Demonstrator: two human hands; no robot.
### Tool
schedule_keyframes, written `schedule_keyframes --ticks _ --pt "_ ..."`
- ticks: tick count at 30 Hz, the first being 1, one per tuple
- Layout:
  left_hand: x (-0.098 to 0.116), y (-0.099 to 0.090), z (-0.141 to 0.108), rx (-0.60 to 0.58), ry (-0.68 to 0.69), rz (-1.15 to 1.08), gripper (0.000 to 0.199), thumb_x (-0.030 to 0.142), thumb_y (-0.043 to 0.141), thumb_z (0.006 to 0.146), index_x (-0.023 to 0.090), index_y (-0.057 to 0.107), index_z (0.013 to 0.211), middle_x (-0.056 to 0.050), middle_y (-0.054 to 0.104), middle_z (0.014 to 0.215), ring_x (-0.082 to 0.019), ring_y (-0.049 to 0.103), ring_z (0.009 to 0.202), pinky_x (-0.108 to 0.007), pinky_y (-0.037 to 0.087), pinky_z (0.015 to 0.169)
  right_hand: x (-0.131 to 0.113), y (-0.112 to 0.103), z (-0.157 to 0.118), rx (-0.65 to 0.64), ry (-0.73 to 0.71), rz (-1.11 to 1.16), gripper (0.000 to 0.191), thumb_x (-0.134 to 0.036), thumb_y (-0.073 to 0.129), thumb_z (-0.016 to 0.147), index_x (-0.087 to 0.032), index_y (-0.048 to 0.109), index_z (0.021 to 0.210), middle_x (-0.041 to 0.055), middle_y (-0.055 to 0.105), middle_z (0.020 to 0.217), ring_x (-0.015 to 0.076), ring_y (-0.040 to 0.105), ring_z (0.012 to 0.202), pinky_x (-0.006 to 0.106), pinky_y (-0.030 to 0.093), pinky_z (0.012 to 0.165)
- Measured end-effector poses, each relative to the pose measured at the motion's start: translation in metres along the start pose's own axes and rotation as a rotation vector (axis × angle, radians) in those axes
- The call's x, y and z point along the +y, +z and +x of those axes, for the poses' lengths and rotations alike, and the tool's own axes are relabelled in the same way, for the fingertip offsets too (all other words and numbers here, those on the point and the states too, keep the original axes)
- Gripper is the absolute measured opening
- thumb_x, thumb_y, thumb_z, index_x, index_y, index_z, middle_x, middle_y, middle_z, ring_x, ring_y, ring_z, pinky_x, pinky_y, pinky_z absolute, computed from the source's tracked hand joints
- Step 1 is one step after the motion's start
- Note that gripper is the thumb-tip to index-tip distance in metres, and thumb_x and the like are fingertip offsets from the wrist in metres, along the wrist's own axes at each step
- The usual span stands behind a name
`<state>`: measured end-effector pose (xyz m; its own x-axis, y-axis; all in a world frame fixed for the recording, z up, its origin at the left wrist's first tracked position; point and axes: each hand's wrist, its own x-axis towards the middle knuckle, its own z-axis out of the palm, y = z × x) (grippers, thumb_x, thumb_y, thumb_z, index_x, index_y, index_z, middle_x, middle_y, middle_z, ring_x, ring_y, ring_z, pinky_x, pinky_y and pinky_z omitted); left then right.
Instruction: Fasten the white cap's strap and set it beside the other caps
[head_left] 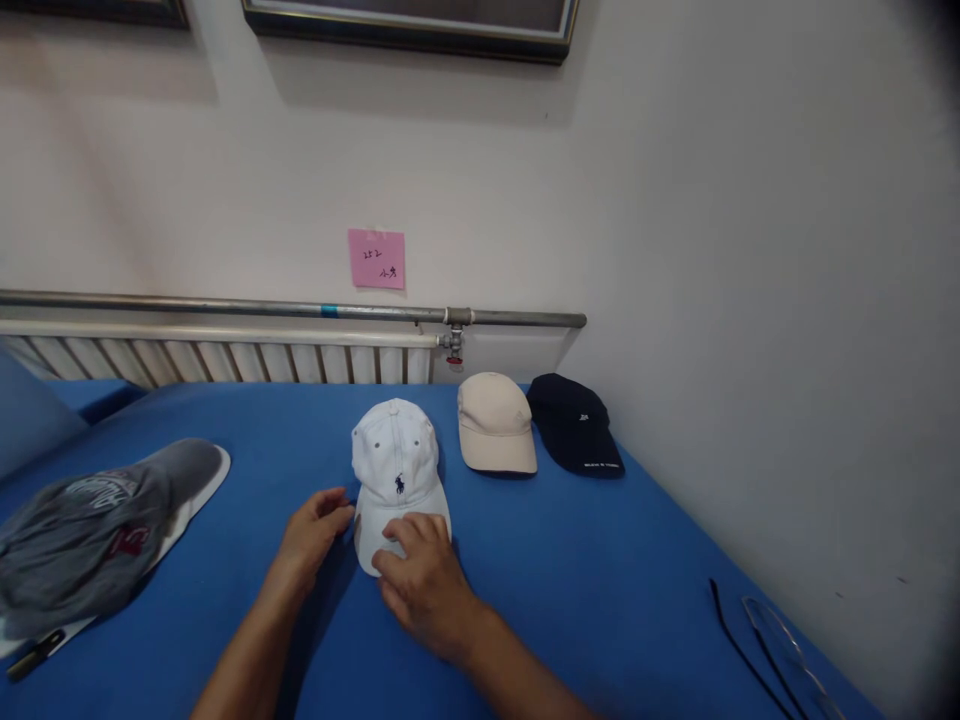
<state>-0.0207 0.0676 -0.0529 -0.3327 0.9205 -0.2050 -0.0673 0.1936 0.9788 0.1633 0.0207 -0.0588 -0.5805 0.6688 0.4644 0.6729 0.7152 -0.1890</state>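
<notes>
A white cap [394, 455] with a small dark logo sits upright on the blue surface, its brim toward me. My right hand [426, 580] lies over the brim's front right part, fingers bent and spread, touching it. Just left of the brim is my left hand [319, 530], its fingers slightly curved and apart, with nothing in it; the fingertips are close to the brim edge. To the right stand a beige cap [495, 420] and a black cap [574, 425], side by side near the wall.
On the left lies a gray cap [90, 530] with a dark pen [36, 655] at its lower edge. Eyeglasses [772, 640] rest at the lower right. Behind the blue surface [600, 580] run a radiator [300, 362] and a pipe [517, 318]. A pink note [376, 260] is on the wall.
</notes>
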Motion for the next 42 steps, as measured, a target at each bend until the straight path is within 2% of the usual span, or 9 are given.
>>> schedule_keyframes --ticks 10,19,28,35,42 --pt "0.004 0.001 -0.003 0.008 -0.040 -0.019 0.026 0.011 0.071 0.066 0.011 0.065 0.092 -0.007 0.068 0.083 -0.020 0.065 0.078 -0.029 0.051 0.068 0.023 0.022 0.017 0.152 0.151 -0.071 0.011 -0.021 0.067 0.082 -0.023 0.066 0.093 0.0060 0.061 0.116 0.0245 0.048 0.107 0.039 0.033 0.088" --pt "0.007 0.001 -0.005 -0.009 -0.069 0.003 0.022 0.009 0.067 0.072 0.012 0.064 0.093 -0.009 0.067 0.089 -0.020 0.065 0.079 -0.025 0.051 0.064 0.050 0.034 0.048 0.170 0.284 -0.084 0.013 -0.021 0.066 0.084 -0.025 0.068 0.097 0.0051 0.063 0.111 0.0236 0.049 0.105 0.039 0.034 0.088" --pt "0.005 0.003 -0.002 -0.002 -0.075 0.009 0.022 0.010 0.068 0.069 0.014 0.066 0.091 -0.010 0.070 0.093 -0.022 0.067 0.084 -0.026 0.052 0.064 0.071 0.051 0.076 0.182 0.373 -0.110 0.017 -0.021 0.064 0.085 -0.025 0.069 0.101 0.0067 0.061 0.113 0.0253 0.045 0.106 0.042 0.033 0.089" --pt "0.008 0.005 -0.006 -0.012 -0.070 -0.017 0.021 0.009 0.070 0.067 0.014 0.067 0.086 -0.010 0.069 0.089 -0.022 0.066 0.081 -0.027 0.052 0.064 0.078 0.056 0.084 0.188 0.403 -0.113 0.019 -0.022 0.062 0.086 -0.024 0.068 0.104 0.0070 0.060 0.117 0.0254 0.044 0.108 0.042 0.032 0.092" --pt "-0.001 0.007 -0.001 -0.028 -0.046 -0.011 0.025 0.012 0.074 0.062 0.014 0.068 0.086 -0.009 0.070 0.088 -0.022 0.066 0.080 -0.027 0.051 0.064 0.077 0.055 0.084 0.187 0.392 -0.132 0.021 -0.019 0.062 0.085 -0.024 0.067 0.105 0.0089 0.058 0.120 0.0270 0.044 0.110 0.044 0.033 0.093"
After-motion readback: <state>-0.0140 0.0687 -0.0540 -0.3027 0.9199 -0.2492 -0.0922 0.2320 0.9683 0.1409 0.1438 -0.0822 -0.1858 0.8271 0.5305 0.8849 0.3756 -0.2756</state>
